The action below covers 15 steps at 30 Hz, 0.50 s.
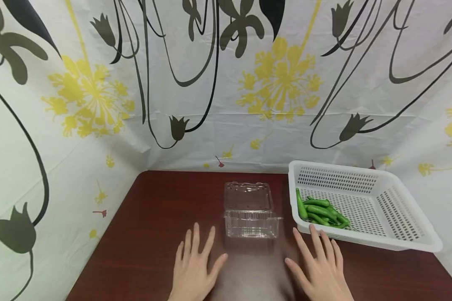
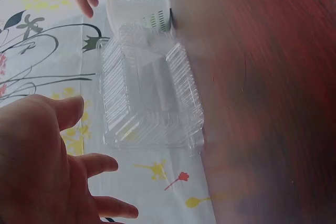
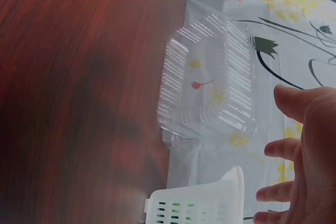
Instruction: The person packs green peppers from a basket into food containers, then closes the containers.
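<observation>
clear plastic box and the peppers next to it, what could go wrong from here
The clear plastic box stands open and looks light, so a stray brush might shift it. The right hand is close to the front rim of the white basket and might bump it. The green peppers lie bunched at one end of the basket, so lifting one could disturb others.

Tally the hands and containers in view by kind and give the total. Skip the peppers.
Hands: 2 (left hand, right hand)
Clear plastic box: 1
White basket: 1
Total: 4
</observation>
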Each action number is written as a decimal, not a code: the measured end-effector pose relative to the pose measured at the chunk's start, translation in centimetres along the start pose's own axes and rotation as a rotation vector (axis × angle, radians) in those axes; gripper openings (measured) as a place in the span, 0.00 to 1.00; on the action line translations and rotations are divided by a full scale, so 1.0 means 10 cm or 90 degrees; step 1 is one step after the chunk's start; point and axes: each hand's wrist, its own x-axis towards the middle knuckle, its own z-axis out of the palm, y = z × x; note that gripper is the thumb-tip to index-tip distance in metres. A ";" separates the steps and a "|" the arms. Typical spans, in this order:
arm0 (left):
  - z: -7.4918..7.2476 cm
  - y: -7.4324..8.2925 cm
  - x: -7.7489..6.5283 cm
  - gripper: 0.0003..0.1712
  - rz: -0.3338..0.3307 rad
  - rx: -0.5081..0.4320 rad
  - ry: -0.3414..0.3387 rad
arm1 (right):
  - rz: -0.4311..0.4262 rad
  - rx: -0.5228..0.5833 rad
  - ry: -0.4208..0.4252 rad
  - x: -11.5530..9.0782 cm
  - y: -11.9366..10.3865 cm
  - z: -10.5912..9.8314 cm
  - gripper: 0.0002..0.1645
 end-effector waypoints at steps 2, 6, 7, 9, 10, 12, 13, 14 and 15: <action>-0.01 0.00 0.01 0.42 -0.010 -0.007 -0.012 | 0.006 0.004 -0.001 0.01 0.01 -0.01 0.42; -0.03 -0.01 0.03 0.42 -0.024 -0.014 -0.030 | 0.009 0.010 0.002 0.01 0.02 -0.02 0.42; -0.03 -0.01 0.03 0.42 -0.026 -0.016 -0.033 | 0.009 0.011 0.002 0.01 0.03 -0.02 0.43; -0.03 0.00 0.04 0.42 -0.033 -0.020 -0.037 | 0.007 0.012 0.005 0.01 0.03 -0.02 0.43; -0.03 0.00 0.04 0.42 -0.035 -0.021 -0.038 | 0.007 0.014 0.005 0.01 0.03 -0.01 0.44; -0.03 0.01 0.04 0.43 -0.039 -0.024 -0.041 | 0.007 0.016 0.005 0.01 0.03 -0.01 0.44; -0.03 0.01 0.04 0.43 -0.040 -0.025 -0.041 | 0.007 0.017 0.006 0.02 0.03 -0.01 0.45; -0.02 0.02 0.04 0.43 -0.041 -0.026 -0.041 | 0.007 0.018 0.007 0.02 0.03 -0.01 0.45; -0.02 0.02 0.05 0.43 -0.041 -0.026 -0.041 | 0.008 0.020 0.009 0.03 0.03 -0.01 0.45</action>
